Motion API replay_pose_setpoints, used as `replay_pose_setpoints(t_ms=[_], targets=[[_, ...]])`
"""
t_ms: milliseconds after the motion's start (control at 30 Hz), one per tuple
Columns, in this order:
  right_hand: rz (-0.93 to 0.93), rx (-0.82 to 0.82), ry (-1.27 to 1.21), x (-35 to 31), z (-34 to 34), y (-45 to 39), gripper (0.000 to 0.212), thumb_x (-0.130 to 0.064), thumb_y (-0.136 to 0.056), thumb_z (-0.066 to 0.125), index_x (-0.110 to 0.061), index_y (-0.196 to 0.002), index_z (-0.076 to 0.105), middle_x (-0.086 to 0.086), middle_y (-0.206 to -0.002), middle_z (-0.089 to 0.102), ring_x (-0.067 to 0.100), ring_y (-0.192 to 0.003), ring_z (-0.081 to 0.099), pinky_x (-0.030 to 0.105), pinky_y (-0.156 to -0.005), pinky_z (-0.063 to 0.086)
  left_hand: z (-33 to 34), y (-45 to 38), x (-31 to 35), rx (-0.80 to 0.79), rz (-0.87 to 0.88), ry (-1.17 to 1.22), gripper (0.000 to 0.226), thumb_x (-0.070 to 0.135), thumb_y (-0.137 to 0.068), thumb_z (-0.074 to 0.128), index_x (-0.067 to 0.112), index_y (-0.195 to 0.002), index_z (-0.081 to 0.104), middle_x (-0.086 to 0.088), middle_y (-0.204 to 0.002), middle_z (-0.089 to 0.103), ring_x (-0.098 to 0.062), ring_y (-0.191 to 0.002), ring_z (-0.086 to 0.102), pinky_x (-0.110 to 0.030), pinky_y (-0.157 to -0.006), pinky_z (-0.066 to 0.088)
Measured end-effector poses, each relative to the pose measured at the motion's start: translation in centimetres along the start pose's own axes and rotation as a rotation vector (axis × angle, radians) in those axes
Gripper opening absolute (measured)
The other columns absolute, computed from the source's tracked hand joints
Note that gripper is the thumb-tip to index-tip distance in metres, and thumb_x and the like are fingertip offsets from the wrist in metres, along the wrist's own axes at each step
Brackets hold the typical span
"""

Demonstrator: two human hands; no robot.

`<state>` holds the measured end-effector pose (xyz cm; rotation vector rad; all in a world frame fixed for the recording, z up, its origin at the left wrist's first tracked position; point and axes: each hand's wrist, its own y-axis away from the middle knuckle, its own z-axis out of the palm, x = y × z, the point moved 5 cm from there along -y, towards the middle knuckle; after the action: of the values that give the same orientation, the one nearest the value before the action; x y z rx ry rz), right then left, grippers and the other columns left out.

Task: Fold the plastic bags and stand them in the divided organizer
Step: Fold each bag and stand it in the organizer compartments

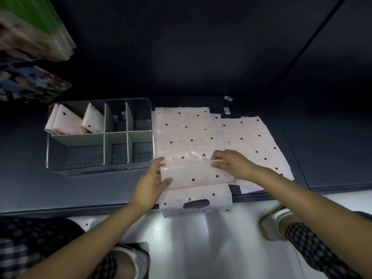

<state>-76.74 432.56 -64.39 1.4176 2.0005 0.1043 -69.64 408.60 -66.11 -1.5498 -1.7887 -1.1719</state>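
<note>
1. Done: folded bags are standing in the back left compartment of the organizer; a rough count gives three or four. Other compartments are showing no bags.
2. In hand: the left hand and right hand are pinching the folded strip of the bag lying on the desk, fingers curled on its ends.
3. Left: more flat bags are waiting beside it.

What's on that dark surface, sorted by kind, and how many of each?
Folded bags standing in the organizer: 2
Clear divided organizer: 1
Bag being folded: 1
Small labels: 2
Flat bags in the overlapping stacks: cannot tell
Total counted: 6
</note>
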Motion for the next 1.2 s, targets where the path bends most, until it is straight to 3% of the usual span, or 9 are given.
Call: replay_pose_setpoints(t_ms=[100,233,433,567,667,733,833,933,1200], targets=[[0.05,-0.022,0.026,-0.1,0.4,-1.4,0.02,-0.03,-0.098,0.044,-0.016,-0.103,0.057,0.009,-0.103,0.062,0.016,-0.1,0.044,0.034,-0.089,0.041,0.2,1.5,1.3,0.183,0.208,-0.182,0.062,0.017,-0.087,0.066,0.014,-0.141,0.035,-0.001,-0.144,0.039,-0.017,-0.133,0.036,-0.029,-0.108,0.031],[0.118,-0.036,0.069,0.1,0.9,-2.3,0.027,-0.029,-0.1,0.037,-0.012,-0.103,0.058,0.011,-0.103,0.06,0.025,-0.106,0.048,0.039,-0.09,0.043,3.9,2.7,2.6,0.02,0.525,-0.516,0.056,0.029,-0.092,0.057,0.013,-0.142,0.038,-0.002,-0.155,0.019,-0.02,-0.145,0.013,-0.035,-0.117,0.006],[0.117,-0.03,0.14,0.2,1.5,-3.0,0.027,-0.027,-0.101,0.034,-0.013,-0.104,0.056,0.002,-0.096,0.06,0.024,-0.111,0.043,0.032,-0.083,0.037,7.2,0.3,0.2,-0.151,0.388,-0.884,0.079,0.062,-0.094,0.017,0.017,-0.145,-0.021,-0.004,-0.149,-0.033,-0.022,-0.139,-0.03,-0.037,-0.116,-0.017],[0.145,-0.013,0.245,0.2,1.6,-3.1,0.028,-0.03,-0.1,0.033,-0.014,-0.104,0.056,0.002,-0.099,0.057,0.026,-0.112,0.044,0.033,-0.083,0.036,7.7,0.0,-1.1,-0.2,0.378,-0.969,0.078,0.07,-0.088,0.008,0.025,-0.14,-0.03,-0.009,-0.146,-0.038,-0.029,-0.135,-0.036,-0.043,-0.114,-0.019],[0.098,0.303,0.392,-1.2,1.5,-2.3,0.028,-0.027,-0.098,0.04,-0.012,-0.116,0.055,0.008,-0.118,0.054,0.027,-0.113,0.045,0.035,-0.091,0.036,7.9,0.0,-1.5,-0.199,0.399,-0.997,0.078,0.072,-0.084,0.0,0.028,-0.14,-0.03,-0.012,-0.145,-0.04,-0.032,-0.135,-0.036,-0.046,-0.113,-0.021],[-0.05,0.463,0.191,-3.1,2.7,-1.0,0.032,-0.019,-0.097,0.046,-0.007,-0.126,0.053,0.012,-0.128,0.052,0.029,-0.118,0.047,0.032,-0.097,0.035,8.0,0.0,-1.6,-0.189,0.401,-0.992,0.077,0.072,-0.082,-0.004,0.028,-0.139,-0.032,-0.013,-0.145,-0.04,-0.032,-0.135,-0.036,-0.047,-0.111,-0.023],[-0.253,0.309,0.013,-5.8,6.6,0.3,0.046,-0.02,-0.1,0.04,-0.009,-0.144,0.033,0.005,-0.152,0.031,0.014,-0.14,0.024,0.024,-0.114,0.016,8.2,0.0,-1.8,-0.197,0.414,-0.981,0.073,0.072,-0.081,-0.008,0.03,-0.135,-0.034,-0.013,-0.145,-0.039,-0.032,-0.136,-0.035,-0.047,-0.113,-0.02],[-0.205,0.226,0.082,-4.8,8.8,0.9,0.054,-0.028,-0.102,0.032,-0.012,-0.15,0.01,0.001,-0.158,0.008,0.009,-0.145,0.001,0.019,-0.115,-0.005,8.2,-0.1,-1.9,-0.193,0.417,-0.989,0.077,0.073,-0.08,-0.01,0.029,-0.139,-0.031,-0.013,-0.147,-0.037,-0.032,-0.137,-0.033,-0.049,-0.113,-0.02],[-0.041,0.227,0.152,2.6,5.8,4.3,0.065,-0.035,-0.098,0.044,-0.009,-0.15,0.013,0.005,-0.157,0.013,0.014,-0.145,0.01,0.015,-0.113,0.005,7.9,0.0,-1.6,-0.235,0.406,-0.976,0.08,0.074,-0.079,-0.004,0.032,-0.144,-0.024,-0.013,-0.149,-0.036,-0.03,-0.136,-0.036,-0.046,-0.115,-0.018]])
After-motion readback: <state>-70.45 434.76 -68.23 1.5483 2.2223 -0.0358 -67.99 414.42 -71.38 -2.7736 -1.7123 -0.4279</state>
